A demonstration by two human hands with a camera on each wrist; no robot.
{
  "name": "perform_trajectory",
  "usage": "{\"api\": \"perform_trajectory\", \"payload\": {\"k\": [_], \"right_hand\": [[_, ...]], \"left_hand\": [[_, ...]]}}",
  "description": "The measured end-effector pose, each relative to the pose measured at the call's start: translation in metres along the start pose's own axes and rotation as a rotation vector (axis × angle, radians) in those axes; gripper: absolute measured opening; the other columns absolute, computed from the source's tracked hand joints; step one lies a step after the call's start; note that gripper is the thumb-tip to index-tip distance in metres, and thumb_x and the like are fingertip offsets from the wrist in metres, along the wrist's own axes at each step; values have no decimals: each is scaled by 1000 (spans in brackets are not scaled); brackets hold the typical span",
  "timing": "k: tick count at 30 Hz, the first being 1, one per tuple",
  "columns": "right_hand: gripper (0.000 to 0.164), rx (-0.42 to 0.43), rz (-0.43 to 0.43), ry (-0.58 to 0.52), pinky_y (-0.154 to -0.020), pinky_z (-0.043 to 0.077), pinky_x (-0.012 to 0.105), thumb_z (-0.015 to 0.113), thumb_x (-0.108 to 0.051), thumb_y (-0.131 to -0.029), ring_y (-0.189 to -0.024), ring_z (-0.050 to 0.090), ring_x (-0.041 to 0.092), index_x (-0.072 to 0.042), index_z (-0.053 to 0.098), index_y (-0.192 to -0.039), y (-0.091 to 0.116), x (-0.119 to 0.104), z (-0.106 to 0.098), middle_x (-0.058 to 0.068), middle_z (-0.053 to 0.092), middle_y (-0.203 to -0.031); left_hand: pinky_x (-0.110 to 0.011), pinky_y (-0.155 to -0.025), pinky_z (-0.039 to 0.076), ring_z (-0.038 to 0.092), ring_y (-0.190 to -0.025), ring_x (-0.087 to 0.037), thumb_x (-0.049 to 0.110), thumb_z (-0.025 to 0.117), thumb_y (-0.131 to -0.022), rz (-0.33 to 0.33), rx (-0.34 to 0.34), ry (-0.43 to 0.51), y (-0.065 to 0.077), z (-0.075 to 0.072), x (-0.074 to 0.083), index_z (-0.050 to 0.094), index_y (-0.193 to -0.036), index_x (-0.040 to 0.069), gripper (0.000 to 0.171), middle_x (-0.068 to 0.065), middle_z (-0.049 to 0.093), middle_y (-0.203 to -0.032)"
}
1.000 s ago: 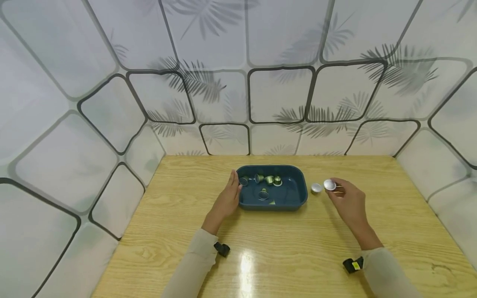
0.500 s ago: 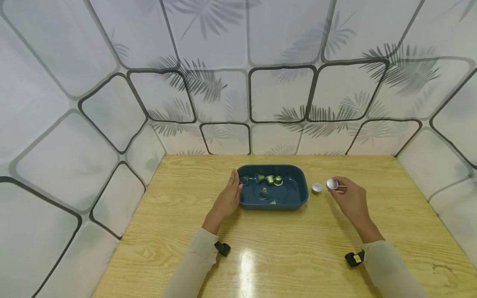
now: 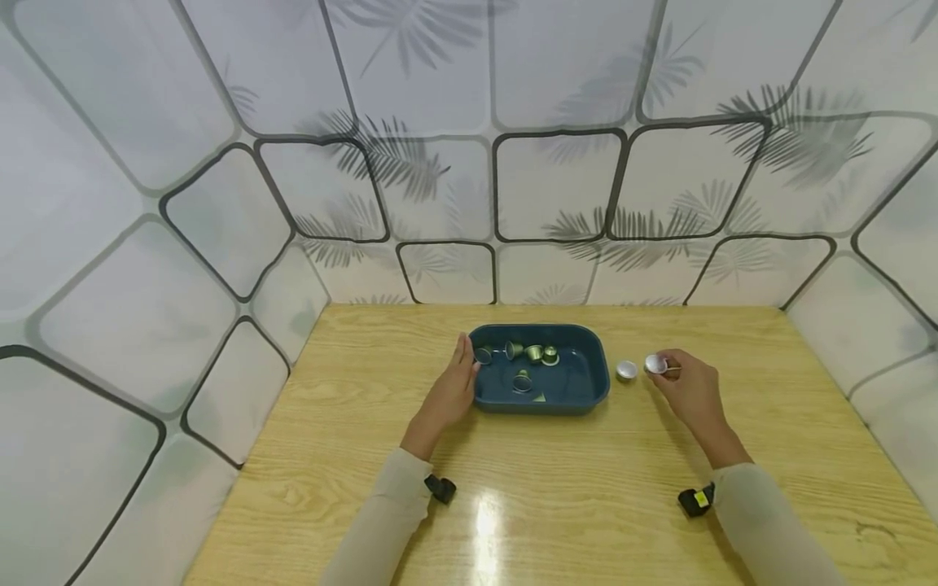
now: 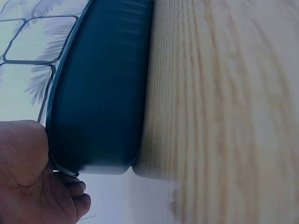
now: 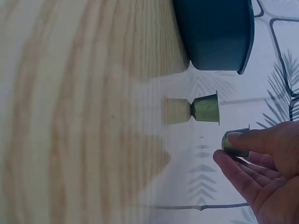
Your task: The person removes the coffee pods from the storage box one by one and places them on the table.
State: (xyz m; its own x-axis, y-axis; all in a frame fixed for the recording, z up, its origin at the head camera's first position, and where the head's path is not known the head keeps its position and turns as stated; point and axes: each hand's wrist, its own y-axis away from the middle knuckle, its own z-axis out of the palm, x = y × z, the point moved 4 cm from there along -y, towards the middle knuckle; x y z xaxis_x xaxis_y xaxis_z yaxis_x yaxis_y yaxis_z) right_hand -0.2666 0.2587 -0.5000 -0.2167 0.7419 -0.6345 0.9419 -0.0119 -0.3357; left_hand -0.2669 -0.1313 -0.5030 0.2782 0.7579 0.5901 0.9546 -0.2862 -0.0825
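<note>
Here, 1 capsule [image 3: 655, 365] sits pinched within the right grip [image 3: 691, 395].

1. We see five capsules [image 3: 534, 354] in the tray [image 3: 538, 408] on the tabletop [image 3: 564, 496].
2. The left grip [image 3: 449, 389] rests against the tray's left end.
3. Right of the tray, we find a lone capsule [image 3: 626, 371], then the held capsule [image 3: 655, 365] in the right grip [image 3: 692, 397].

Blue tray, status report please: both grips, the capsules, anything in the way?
Right grip pinching one capsule. Left grip at left end of tray. Five capsules inside. Loose capsule between right grip and tray.
</note>
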Motion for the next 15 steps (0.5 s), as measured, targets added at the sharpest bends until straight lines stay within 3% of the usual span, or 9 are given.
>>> {"api": "perform_trajectory", "payload": {"k": [9,15], "right_hand": [[29,-50,35,52,-68,58,50,76,1,-88,-84,71,42,10,65,-114,-2,11,8,29,70,-98],[30,-97,69,152,-65,55,51,73,-14,-92,-86,71,38,2,67,-116,-4,14,9,23,72,-103]], "left_hand": [[-44,-121,25,17,-152,-32,21,34,-113,-2,3,9,-1,2,-2,8,-159,-7,59,-19,-2,-168],[-45,-120,28,19,-152,-33,21,33,-114,-1,10,2,-1,2,-2,8,-159,-7,59,-19,-2,-168]]}}
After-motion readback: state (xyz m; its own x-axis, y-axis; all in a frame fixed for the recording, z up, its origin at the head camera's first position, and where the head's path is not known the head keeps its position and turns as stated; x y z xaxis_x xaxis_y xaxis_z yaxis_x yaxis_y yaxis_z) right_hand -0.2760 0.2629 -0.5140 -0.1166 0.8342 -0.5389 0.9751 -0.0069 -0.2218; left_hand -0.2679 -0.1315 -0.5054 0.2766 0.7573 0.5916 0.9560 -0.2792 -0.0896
